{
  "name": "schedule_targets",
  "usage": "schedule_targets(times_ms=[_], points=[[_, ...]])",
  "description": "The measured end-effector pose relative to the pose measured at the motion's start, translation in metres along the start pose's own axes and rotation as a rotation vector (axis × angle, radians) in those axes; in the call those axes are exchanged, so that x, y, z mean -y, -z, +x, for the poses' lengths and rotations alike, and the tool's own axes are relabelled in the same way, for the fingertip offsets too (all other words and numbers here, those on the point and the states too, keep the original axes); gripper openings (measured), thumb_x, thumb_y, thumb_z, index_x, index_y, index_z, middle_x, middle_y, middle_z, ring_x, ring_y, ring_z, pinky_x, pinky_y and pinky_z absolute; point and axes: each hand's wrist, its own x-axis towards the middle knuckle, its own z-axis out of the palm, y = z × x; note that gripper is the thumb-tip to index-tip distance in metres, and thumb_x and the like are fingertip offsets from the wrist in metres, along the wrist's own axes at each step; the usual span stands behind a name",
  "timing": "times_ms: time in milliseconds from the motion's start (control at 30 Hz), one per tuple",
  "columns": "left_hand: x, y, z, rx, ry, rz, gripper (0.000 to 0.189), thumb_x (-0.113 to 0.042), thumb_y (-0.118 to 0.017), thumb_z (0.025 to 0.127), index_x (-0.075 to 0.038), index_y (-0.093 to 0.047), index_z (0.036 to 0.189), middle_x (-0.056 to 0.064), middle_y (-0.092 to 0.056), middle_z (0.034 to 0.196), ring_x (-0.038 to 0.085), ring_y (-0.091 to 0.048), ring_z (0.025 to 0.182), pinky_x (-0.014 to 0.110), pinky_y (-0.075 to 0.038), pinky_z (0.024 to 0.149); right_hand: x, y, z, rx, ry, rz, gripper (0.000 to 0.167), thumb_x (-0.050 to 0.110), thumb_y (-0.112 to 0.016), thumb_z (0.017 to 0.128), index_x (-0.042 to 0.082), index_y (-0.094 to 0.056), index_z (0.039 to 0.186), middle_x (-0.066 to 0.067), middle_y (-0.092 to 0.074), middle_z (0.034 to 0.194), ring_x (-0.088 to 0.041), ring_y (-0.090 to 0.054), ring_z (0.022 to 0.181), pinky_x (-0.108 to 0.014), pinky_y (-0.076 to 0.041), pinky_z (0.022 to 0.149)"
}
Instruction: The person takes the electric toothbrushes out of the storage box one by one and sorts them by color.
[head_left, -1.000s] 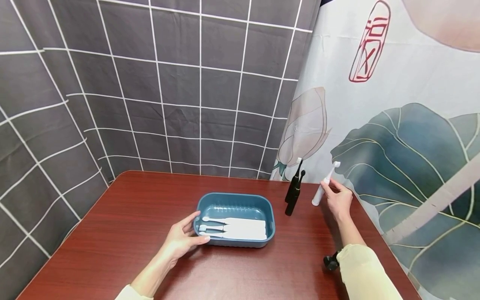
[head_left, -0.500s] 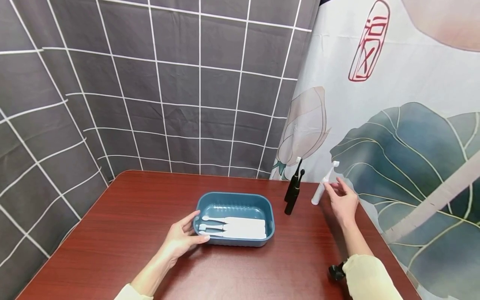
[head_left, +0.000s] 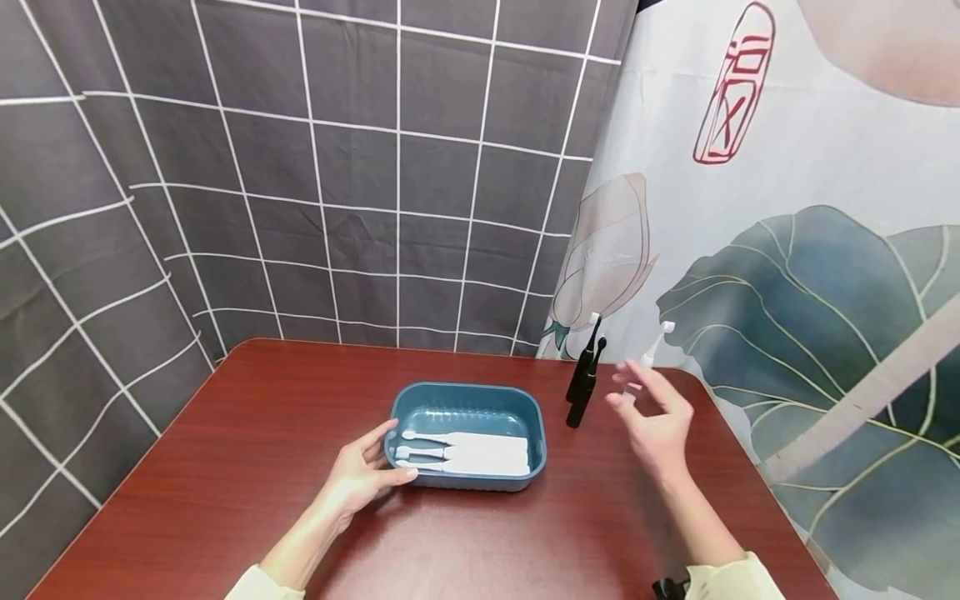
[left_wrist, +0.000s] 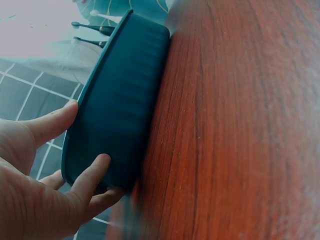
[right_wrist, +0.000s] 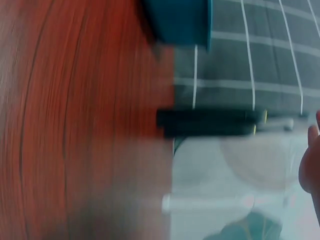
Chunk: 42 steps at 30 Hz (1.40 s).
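A blue plastic bin (head_left: 525, 483) stands on the table, with three white electric toothbrushes (head_left: 487, 454) lying side by side along its front half. My left hand (head_left: 360, 475) holds the bin's left end, thumb at the front rim; in the left wrist view its fingers (left_wrist: 90, 177) press against the outer wall. My right hand (head_left: 658, 425) is raised with nothing in it, thumb and fingers apart. Behind its fingers a white electric toothbrush (head_left: 649, 359) stands upright, partly hidden. Two black electric toothbrushes (head_left: 581, 400) stand upright between the bin and my right hand.
The reddish-brown wooden table (head_left: 225, 500) ends at a grey grid-patterned curtain (head_left: 345, 208) behind. A pale cloth with leaf prints (head_left: 825, 317) hangs along the right side. A small black object (head_left: 670, 588) sits at my right sleeve.
My right hand has let go of the upright white electric toothbrush and moved left and nearer, toward the black ones. The left hand stays at the bin.
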Motion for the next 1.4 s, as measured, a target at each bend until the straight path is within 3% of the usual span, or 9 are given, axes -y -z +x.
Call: schedule_targets(times_ms=[133,300,467,667,833,1000,1100,1200,1400], points=[[0.0,0.001,-0.001,0.006,-0.01,0.003,0.088,0.008,-0.085,0.072,-0.003,-0.045,0.15,0.028,-0.046,0.147,0.044,-0.052,0.128,0.038,-0.058,0.08,-0.007,-0.023,-0.006,0.247,-0.033,-0.019,0.061,-0.015,-0.085,0.068,-0.013,-0.063,0.125,-0.03,-0.066,0.115,-0.024,-0.07,0.098,-0.028,-0.055,0.086],[0.001,0.001,-0.001,0.004,-0.015,0.007,0.089,0.009,-0.085,0.072,-0.003,-0.044,0.15,0.028,-0.046,0.147,0.045,-0.052,0.128,0.039,-0.058,0.08,-0.014,-0.051,-0.01,0.564,-0.242,-0.12,0.075,0.0,-0.086,0.076,0.014,-0.057,0.144,-0.009,-0.064,0.132,-0.029,-0.065,0.113,-0.045,-0.048,0.1],[0.0,0.0,-0.002,0.003,-0.01,0.0,0.088,0.009,-0.085,0.072,-0.003,-0.045,0.15,0.028,-0.047,0.146,0.044,-0.052,0.128,0.038,-0.057,0.08,-0.024,-0.073,-0.011,0.754,-0.38,-0.144,0.075,0.019,-0.085,0.082,0.025,-0.051,0.149,-0.001,-0.061,0.139,-0.031,-0.06,0.12,-0.058,-0.041,0.104],[0.0,0.0,-0.002,0.008,-0.011,-0.018,0.088,0.009,-0.084,0.073,-0.004,-0.045,0.15,0.027,-0.047,0.146,0.044,-0.052,0.128,0.038,-0.057,0.08,-0.033,-0.092,-0.013,0.877,-0.391,-0.231,0.071,0.032,-0.083,0.084,0.02,-0.053,0.148,-0.007,-0.058,0.142,-0.033,-0.059,0.12,-0.056,-0.047,0.098],[0.002,0.001,-0.001,0.008,-0.017,-0.011,0.089,0.01,-0.084,0.072,-0.003,-0.044,0.15,0.028,-0.045,0.147,0.045,-0.051,0.128,0.04,-0.057,0.081,-0.039,-0.109,-0.021,0.951,-0.366,-0.458,0.07,0.052,-0.077,0.085,0.023,-0.056,0.145,-0.001,-0.062,0.137,-0.023,-0.061,0.118,-0.045,-0.052,0.085],[0.002,0.0,-0.001,0.009,-0.013,-0.016,0.089,0.01,-0.084,0.072,-0.003,-0.044,0.151,0.028,-0.046,0.146,0.044,-0.053,0.127,0.04,-0.057,0.081,-0.039,-0.126,-0.029,0.978,-0.365,-0.672,0.068,0.068,-0.07,0.082,0.032,-0.063,0.139,0.003,-0.064,0.133,-0.016,-0.062,0.112,-0.044,-0.052,0.08],[0.002,0.0,-0.001,0.008,-0.014,-0.012,0.09,0.01,-0.085,0.072,-0.003,-0.043,0.151,0.028,-0.046,0.147,0.044,-0.053,0.127,0.039,-0.057,0.081,-0.04,-0.133,-0.033,0.996,-0.344,-0.722,0.065,0.069,-0.068,0.082,0.032,-0.067,0.134,0.002,-0.066,0.129,-0.012,-0.064,0.096,-0.04,-0.051,0.074],[0.002,0.0,-0.002,0.011,-0.014,-0.016,0.09,0.01,-0.084,0.072,-0.003,-0.043,0.151,0.028,-0.046,0.147,0.044,-0.053,0.127,0.039,-0.057,0.08,-0.044,-0.139,-0.036,1.02,-0.326,-0.751,0.059,0.068,-0.068,0.083,0.033,-0.069,0.131,0.002,-0.067,0.124,-0.008,-0.063,0.09,-0.036,-0.051,0.072],[0.002,0.0,-0.002,0.013,-0.019,-0.023,0.088,0.009,-0.084,0.073,-0.003,-0.044,0.151,0.028,-0.046,0.147,0.044,-0.052,0.127,0.039,-0.057,0.081,-0.046,-0.145,-0.041,1.063,-0.322,-0.767,0.049,0.06,-0.072,0.085,0.034,-0.071,0.127,0.001,-0.067,0.121,-0.014,-0.062,0.106,-0.036,-0.053,0.079]])
